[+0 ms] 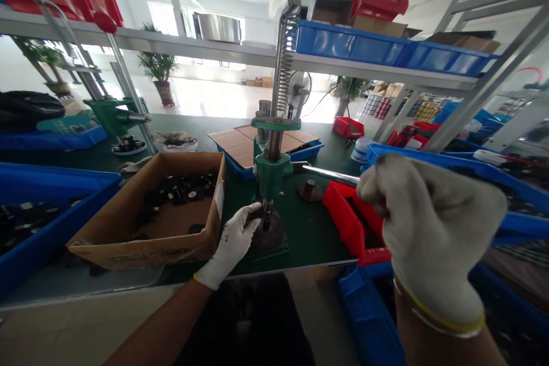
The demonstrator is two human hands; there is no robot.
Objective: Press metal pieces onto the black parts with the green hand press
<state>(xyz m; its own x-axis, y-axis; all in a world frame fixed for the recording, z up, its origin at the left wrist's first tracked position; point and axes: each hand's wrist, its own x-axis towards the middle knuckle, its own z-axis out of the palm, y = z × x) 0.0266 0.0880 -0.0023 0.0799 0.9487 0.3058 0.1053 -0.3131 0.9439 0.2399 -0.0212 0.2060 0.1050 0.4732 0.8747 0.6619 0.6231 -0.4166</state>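
Note:
A green hand press (272, 174) with a tall coil spring stands on the bench in front of me. My right hand (429, 229), in a white glove, is wrapped round the end of the press's metal lever (332, 174), which points out to the right. My left hand (234, 240), gloved too, pinches a small black part (254, 214) under the press ram, just above the base plate (270, 234). The part's exact shape is hidden by my fingers. Left of the press, a cardboard box (171, 251) holds many small black parts (184, 189).
A red bin (338, 211) sits right of the press beside a round metal piece (310, 190). Blue bins (60, 177) flank the bench on both sides. A second green press (114, 117) stands at the back left. An overhead shelf (257, 51) carries red and blue bins.

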